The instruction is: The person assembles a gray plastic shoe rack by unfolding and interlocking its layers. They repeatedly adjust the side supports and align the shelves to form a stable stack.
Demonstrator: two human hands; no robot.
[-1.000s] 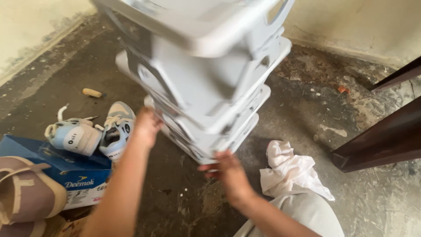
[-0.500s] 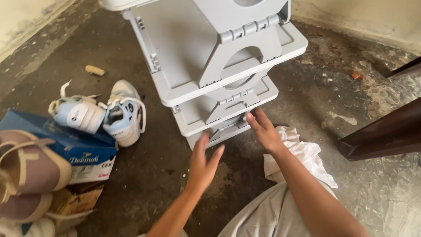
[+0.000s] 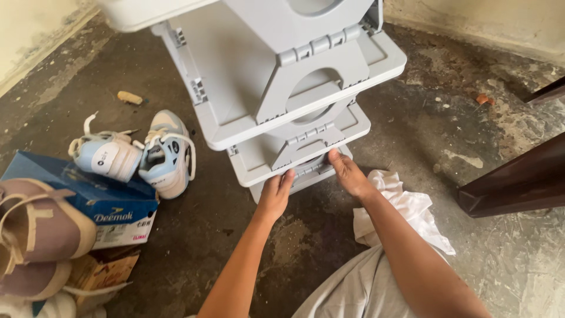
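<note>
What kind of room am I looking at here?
Probably a storage corner or entryway of a home: a bare, stained concrete floor, a grey plastic shoe rack under both hands, and light blue sneakers beside a blue shoe box.

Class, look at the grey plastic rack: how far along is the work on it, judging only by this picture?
Done: the grey rack stands upright with several tiers stacked. In hand: the left hand and right hand press on the front edge of the lowest tier. Left: the light blue sneakers lie on the floor, the tan shoes sit by the blue shoebox, and no shoes show on the rack.
</note>
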